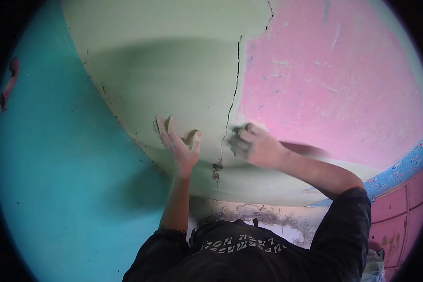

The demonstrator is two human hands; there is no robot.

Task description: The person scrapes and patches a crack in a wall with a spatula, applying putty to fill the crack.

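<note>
My left hand [177,143], dusted with pale powder, is up against the light green wall [160,89] with its fingers spread and nothing in it. To its right, my right hand [257,146] is closed, its fingers curled at the wall where the green meets a pink area [305,89]. Motion blurs those fingers, and a dark patch beside them could be a shadow or a held object. A dark jagged crack [236,75] runs down the wall between the hands. Below, a rough broken spot [216,171] shows under the crack.
A turquoise wall [70,164] meets the green one at the left, with a reddish piece [10,84] on it. Pink panels [395,230] and a blue patterned strip [395,169] are at the lower right. Bare, worn plaster [272,214] lies low on the wall.
</note>
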